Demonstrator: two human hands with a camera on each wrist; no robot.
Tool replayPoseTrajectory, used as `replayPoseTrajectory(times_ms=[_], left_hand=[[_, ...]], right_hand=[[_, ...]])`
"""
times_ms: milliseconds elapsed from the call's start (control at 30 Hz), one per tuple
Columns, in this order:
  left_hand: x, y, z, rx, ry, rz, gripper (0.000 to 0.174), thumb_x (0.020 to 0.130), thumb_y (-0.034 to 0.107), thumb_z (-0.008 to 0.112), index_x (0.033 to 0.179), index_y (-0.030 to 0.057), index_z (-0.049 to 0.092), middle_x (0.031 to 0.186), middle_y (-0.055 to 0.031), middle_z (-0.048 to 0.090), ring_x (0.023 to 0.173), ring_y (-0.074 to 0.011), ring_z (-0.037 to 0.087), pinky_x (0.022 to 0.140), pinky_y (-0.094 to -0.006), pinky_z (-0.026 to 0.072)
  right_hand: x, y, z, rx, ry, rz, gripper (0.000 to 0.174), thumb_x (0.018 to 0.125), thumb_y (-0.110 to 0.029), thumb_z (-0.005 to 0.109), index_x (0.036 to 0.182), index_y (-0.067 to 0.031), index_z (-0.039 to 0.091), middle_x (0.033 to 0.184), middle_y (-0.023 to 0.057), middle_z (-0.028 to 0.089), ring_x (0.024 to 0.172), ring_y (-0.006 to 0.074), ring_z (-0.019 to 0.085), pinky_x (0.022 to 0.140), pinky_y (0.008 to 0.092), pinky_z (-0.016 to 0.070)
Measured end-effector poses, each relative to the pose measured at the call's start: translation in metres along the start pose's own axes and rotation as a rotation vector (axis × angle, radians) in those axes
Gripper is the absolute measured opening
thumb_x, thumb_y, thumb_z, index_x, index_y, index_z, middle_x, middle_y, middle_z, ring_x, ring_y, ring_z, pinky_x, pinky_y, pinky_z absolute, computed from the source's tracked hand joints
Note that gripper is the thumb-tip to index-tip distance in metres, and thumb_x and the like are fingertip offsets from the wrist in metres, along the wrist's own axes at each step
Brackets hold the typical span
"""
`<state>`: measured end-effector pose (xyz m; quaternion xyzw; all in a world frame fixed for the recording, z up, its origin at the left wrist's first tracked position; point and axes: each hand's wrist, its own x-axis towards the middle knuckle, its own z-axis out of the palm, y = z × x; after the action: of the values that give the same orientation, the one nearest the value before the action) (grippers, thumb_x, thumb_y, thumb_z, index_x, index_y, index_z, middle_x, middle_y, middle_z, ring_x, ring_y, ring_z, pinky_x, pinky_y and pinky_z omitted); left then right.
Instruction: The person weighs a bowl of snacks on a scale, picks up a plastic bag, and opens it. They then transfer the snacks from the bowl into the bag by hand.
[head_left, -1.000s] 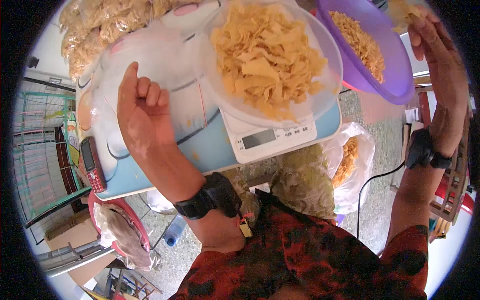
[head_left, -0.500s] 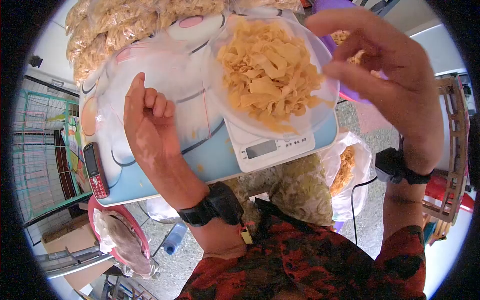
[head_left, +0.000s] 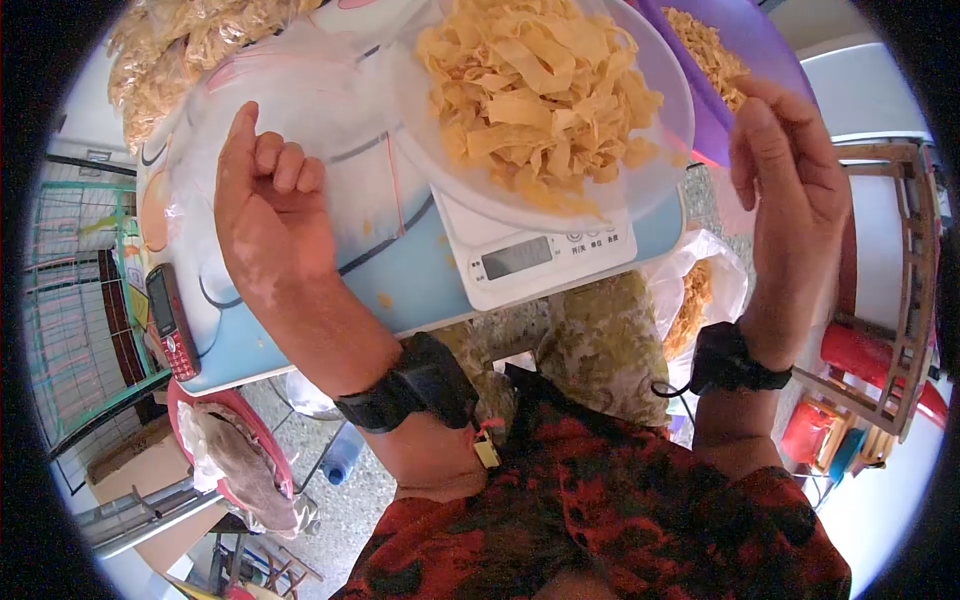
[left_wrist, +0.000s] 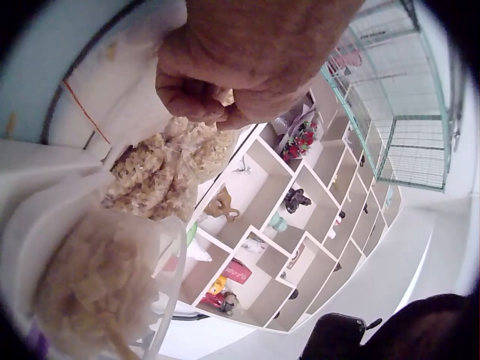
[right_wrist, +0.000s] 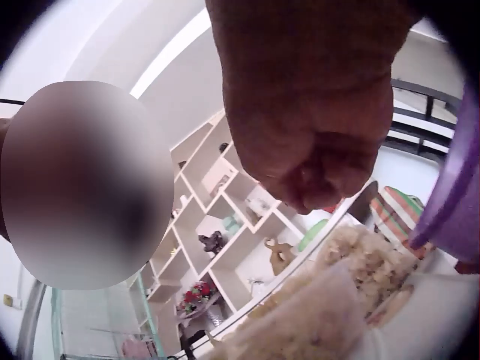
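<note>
In the head view, my left hand [head_left: 275,205] hovers over a clear plastic bag [head_left: 300,90] on the table, index finger extended, the others loosely curled, holding nothing. My right hand [head_left: 795,185] is to the right of a translucent bowl [head_left: 425,155], its bent fingertips overlapping the edge of a purple basin [head_left: 785,75]. No flake shows in its fingers. Broad, yellowish dried flakes [head_left: 540,110] are heaped in the bowl, which rests on a white kitchen scale [head_left: 605,258]. Smaller shreds [head_left: 700,45] lie in the basin. In the right wrist view, the right fingers [right_wrist: 322,176] are curled and shadowed.
Filled clear bags [head_left: 190,50] are piled at the table's back left. A red phone [head_left: 172,325] lies on its left edge. Below the table's right side is an open white bag [head_left: 735,265] of orange-brown shreds. A wooden rack [head_left: 910,290] stands at far right.
My right hand, carrying flakes at the far upper right, came over the bowl's right edge with fingers spread, then drew back right without them. My left hand keeps its pose.
</note>
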<state>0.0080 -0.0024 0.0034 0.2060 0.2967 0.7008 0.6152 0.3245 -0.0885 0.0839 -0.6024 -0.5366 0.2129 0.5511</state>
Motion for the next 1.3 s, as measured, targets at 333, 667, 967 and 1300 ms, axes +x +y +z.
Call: replayPoseTrajectory(times_ms=[333, 667, 967, 1300], left_hand=[[0.001, 0.002, -0.004, 0.01, -0.008, -0.008, 0.032, 0.095, 0.014, 0.06, 0.122, -0.0028, 0.056, 0.072, 0.0024, 0.037, 0.061, -0.0094, 0.034, 0.054, -0.0247, 0.0304], [0.002, 0.002, -0.011, 0.021, -0.091, 0.01, 0.033, 0.095, 0.013, 0.055, 0.124, -0.0039, 0.055, 0.075, 0.0017, 0.034, 0.064, -0.0109, 0.033, 0.058, -0.0253, 0.0314], [0.005, 0.005, -0.012, -0.045, -0.114, -0.049, 0.032, 0.095, 0.014, 0.057, 0.121, -0.0029, 0.057, 0.072, 0.0025, 0.032, 0.061, -0.0103, 0.031, 0.056, -0.0258, 0.0297], [0.004, 0.003, -0.01, -0.019, -0.097, -0.019, 0.032, 0.096, 0.013, 0.056, 0.123, -0.0034, 0.056, 0.072, 0.0024, 0.033, 0.062, -0.0103, 0.032, 0.056, -0.0255, 0.0304]], right_hand=[[-0.006, 0.033, 0.015, 0.051, -0.091, 0.194, 0.019, 0.096, -0.016, 0.06, 0.109, -0.004, 0.066, 0.073, -0.0039, 0.06, 0.06, 0.0022, 0.049, 0.051, 0.0178, 0.0374], [-0.015, 0.058, 0.016, 0.046, -0.181, 0.279, 0.018, 0.097, -0.019, 0.058, 0.107, -0.0063, 0.066, 0.07, -0.0059, 0.057, 0.059, 0.0022, 0.048, 0.05, 0.018, 0.0353], [-0.017, 0.057, 0.018, 0.057, -0.202, 0.316, 0.019, 0.097, -0.021, 0.058, 0.107, -0.0067, 0.065, 0.068, -0.0069, 0.053, 0.057, 0.0011, 0.044, 0.049, 0.0175, 0.0324], [-0.017, 0.056, 0.016, 0.015, -0.171, 0.3, 0.017, 0.095, -0.021, 0.061, 0.101, -0.0068, 0.068, 0.07, -0.0067, 0.056, 0.058, 0.0011, 0.046, 0.049, 0.0176, 0.033]])
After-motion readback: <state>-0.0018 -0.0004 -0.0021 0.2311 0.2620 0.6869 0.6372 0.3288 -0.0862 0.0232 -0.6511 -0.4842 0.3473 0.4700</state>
